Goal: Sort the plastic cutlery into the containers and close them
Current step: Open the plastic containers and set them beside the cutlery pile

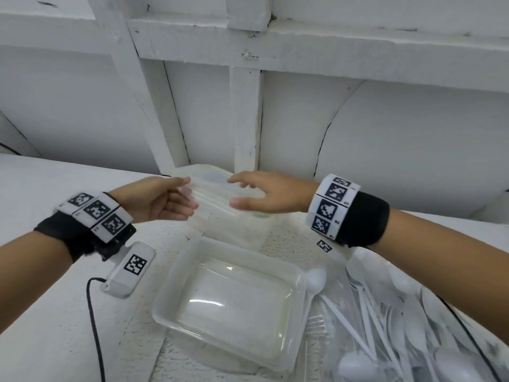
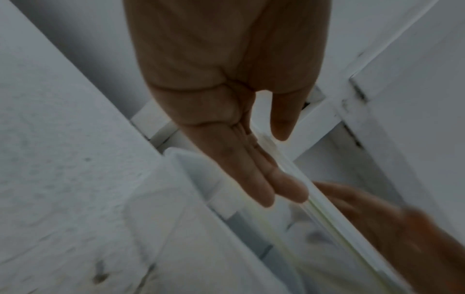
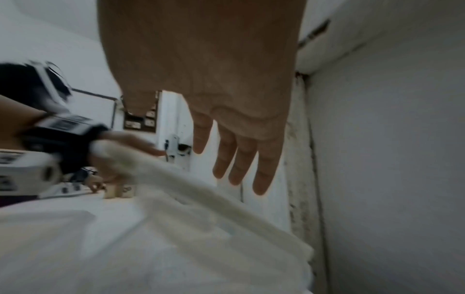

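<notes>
Table (image 1: 49,312): one, white and rough; it bears everything below.

Containers: two seen. Near one (image 1: 228,301), clear, open and holding nothing, sits in front of me. Far one (image 1: 234,227) stands behind it, under my hands and hard to make out through the plastic.

Lid (image 1: 217,193): one, translucent, held tilted above the far container. A second lid is not visible.

Cutlery pile (image 1: 391,321): white spoons, forks and what may be knives, heaped to the right of the near container, touching its side. Too tangled to count. None is in a container yet.

My left hand (image 1: 154,199): fingers straight and pressed together under the lid's left edge, thumb on top, pinching it.

My right hand (image 1: 264,195): fingers spread and relaxed at the lid's right end; whether they touch it I cannot tell.

Step in hand, as I judge it: taking the lid off the far container, before any sorting. Next move calls for setting the lid down away from the pile, then picking out one kind of cutlery for each container.
</notes>
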`<action>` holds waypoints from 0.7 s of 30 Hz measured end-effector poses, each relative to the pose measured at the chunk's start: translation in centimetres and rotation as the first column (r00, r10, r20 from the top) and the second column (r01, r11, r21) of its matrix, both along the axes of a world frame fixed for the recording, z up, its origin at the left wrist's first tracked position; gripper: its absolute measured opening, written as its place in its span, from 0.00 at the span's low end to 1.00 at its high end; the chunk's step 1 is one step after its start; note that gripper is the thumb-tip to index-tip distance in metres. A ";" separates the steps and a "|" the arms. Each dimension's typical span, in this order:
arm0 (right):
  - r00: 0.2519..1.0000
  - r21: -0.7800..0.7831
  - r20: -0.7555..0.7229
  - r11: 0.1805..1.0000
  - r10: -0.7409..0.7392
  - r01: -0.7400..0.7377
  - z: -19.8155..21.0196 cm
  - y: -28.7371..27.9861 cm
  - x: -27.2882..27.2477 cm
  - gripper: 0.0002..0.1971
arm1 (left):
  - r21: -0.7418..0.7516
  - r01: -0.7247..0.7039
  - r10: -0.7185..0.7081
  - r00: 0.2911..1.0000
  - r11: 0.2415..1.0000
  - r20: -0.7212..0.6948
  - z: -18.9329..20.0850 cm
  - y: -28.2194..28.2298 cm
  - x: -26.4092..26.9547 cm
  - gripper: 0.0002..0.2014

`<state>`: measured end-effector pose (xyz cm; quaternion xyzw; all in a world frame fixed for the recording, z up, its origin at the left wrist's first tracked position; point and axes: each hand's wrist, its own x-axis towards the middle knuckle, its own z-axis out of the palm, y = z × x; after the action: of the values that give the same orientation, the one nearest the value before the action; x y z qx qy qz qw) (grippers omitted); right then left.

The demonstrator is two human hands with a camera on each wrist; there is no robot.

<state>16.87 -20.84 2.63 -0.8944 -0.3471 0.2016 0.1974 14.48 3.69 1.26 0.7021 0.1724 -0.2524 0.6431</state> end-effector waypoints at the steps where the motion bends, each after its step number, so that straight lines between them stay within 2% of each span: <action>1: 0.998 -0.051 0.048 0.998 0.037 -0.035 0.4 0.0 -0.8 0.32 | -0.055 -0.006 0.008 0.999 0.998 0.034 0.7 -0.1 0.2 0.18; 3: 0.972 -0.100 0.234 0.995 0.021 0.003 0.5 0.0 -1.3 0.27 | -0.107 0.010 0.002 0.995 0.994 0.104 1.8 -0.6 0.7 0.21; 4: 0.943 -0.054 0.330 0.997 -0.034 0.054 0.4 -0.2 -1.2 0.24 | -0.087 0.015 -0.003 0.990 0.996 0.138 2.1 -0.9 1.0 0.23; 6: 0.879 0.110 0.439 0.982 -0.185 0.151 0.3 -0.9 -0.7 0.20 | 0.061 -0.016 0.003 0.976 0.998 0.217 2.4 -1.7 1.8 0.25; 8: 0.844 0.239 0.434 0.944 -0.314 0.228 0.2 -2.3 0.1 0.19 | 0.310 -0.097 0.010 0.962 0.946 0.272 1.7 -2.0 2.6 0.22; 9: 0.838 0.264 0.417 0.929 -0.352 0.259 0.1 -3.2 0.4 0.19 | 0.491 -0.092 -0.050 0.962 0.866 0.269 1.1 -1.9 3.1 0.19; 11: 0.842 0.274 0.383 0.917 -0.381 0.290 -0.1 -5.0 0.7 0.18 | 0.795 0.050 -0.229 0.967 0.605 0.114 -0.4 -1.4 3.5 0.16; 12: 0.844 0.282 0.371 0.913 -0.386 0.294 -0.5 -5.9 0.8 0.18 | 0.864 0.141 -0.292 0.956 0.484 0.008 -1.2 -1.3 3.5 0.16; 13: 0.846 0.298 0.358 0.907 -0.394 0.297 -0.6 -6.7 0.7 0.18 | 0.880 0.208 -0.321 0.945 0.427 -0.068 -1.8 -1.2 3.3 0.16; 14: 0.847 0.313 0.344 0.900 -0.406 0.304 -0.9 -7.4 0.7 0.18 | 0.872 0.234 -0.324 0.942 0.431 -0.093 -2.5 -1.0 3.3 0.14; 15: 0.847 0.321 0.322 0.890 -0.424 0.324 -1.1 -8.0 0.6 0.18 | 0.856 0.226 -0.312 0.947 0.465 -0.081 -2.9 -0.9 3.2 0.12; 19: 0.832 0.365 0.147 0.811 -0.534 0.456 -1.5 -9.8 0.9 0.18 | 0.756 0.056 -0.198 0.975 0.653 0.098 -3.0 0.0 3.3 0.07; 21: 0.810 0.386 0.010 0.749 -0.587 0.538 -1.7 -10.0 1.0 0.19 | 0.698 -0.021 -0.141 0.975 0.716 0.174 -1.9 0.6 3.3 0.03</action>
<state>17.91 -30.81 0.97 -0.9155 -0.1047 0.0055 0.3883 17.77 4.30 -0.68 0.9202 0.1610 -0.1126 0.3386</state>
